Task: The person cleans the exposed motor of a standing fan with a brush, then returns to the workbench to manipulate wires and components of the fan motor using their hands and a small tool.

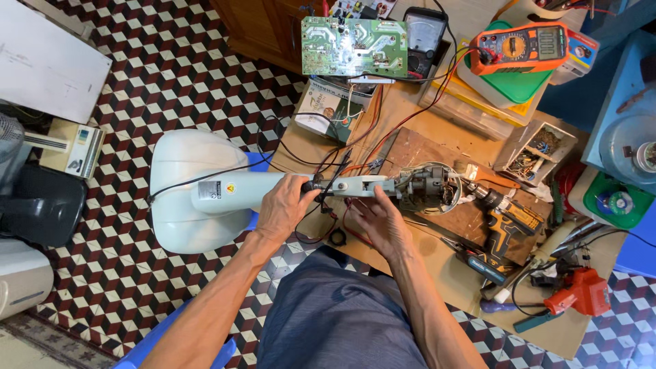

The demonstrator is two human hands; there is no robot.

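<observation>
A person's left hand gripped the pale grey neck of a dismantled pedestal fan at the centre of the frame, fingers wrapped over the stem where a black power cord ran along it. The right hand sat just under the stem's far end, fingers curled up against it; whether it pinched a wire or only steadied the part could not be told from this angle. The fan lay on its side, its white rounded base hanging over the checkered floor at centre left and its exposed motor resting on a wooden board right of centre. A yellow-and-black cordless drill lay just beside the motor. A green circuit board stood at the upper middle of the frame, with an orange digital multimeter at the upper right. A red tool lay at the lower right, well apart from both hands.
</observation>
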